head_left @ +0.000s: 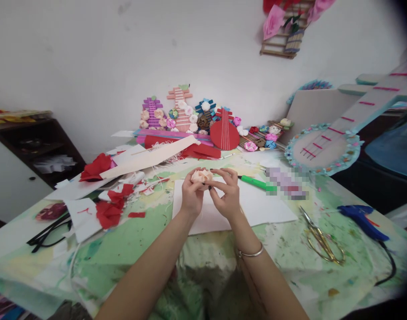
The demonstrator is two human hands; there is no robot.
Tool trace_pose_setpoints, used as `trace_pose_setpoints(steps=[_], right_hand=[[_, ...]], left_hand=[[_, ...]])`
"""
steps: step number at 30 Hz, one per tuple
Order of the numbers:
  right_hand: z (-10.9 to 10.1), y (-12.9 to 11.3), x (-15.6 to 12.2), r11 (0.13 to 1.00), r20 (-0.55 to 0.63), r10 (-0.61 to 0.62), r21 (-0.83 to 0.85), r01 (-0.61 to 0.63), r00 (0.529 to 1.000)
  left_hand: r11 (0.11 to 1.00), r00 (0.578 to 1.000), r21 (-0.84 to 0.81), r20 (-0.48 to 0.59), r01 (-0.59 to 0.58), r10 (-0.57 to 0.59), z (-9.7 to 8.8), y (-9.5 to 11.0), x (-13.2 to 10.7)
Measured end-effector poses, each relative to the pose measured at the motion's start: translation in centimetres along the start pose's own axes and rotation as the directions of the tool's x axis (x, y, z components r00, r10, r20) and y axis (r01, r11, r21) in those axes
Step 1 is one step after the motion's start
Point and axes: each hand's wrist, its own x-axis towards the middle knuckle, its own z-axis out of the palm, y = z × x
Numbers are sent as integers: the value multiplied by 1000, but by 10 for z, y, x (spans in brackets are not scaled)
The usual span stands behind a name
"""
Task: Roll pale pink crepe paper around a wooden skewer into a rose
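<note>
A cream paper flower [202, 176] with ruffled petals is held up over the middle of the table. My left hand [191, 195] wraps round it from the left and below. My right hand [227, 193] reaches in from the right, its fingertips on the flower's near and right edge. Beneath both hands lies a white paper sheet [266, 212]. Close by on the right rests a green marker [257, 183], partly across the sheet. The underside of the flower is hidden by my fingers.
Gold-handled scissors [321, 238] and a blue glue gun [365, 221] with its cord lie at right. Red paper scraps [110, 211] and black-framed glasses [53, 233] are at left. Along the wall lean paper-flowered instrument models, among them a red lute [224, 132]. A large banjo-like model [323, 144] stands right.
</note>
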Motion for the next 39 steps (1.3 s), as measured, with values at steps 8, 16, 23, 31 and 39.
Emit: trace_pose_setpoints(steps=[8,16,23,31,39], right_hand=[[6,6,-4,989,-28,71,-130,-74,997],[7,5,-1,991,-52,75,-109,-80,996],[12,3,-2,872,-76,453,246,-423,888],[20,6,-3,234,173,809,781,-578,561],[9,5,5,-135,417,735,863,-487,535]], left_hand=[[994,998,86,13,-68,68,0,-3,-1],[986,995,137,25,-100,98,1,-3,-4],[928,976,305,118,-213,185,3,-4,-7],[691,880,548,338,-471,332,4,-10,-13],[306,654,581,620,-754,435,2,-5,-21]])
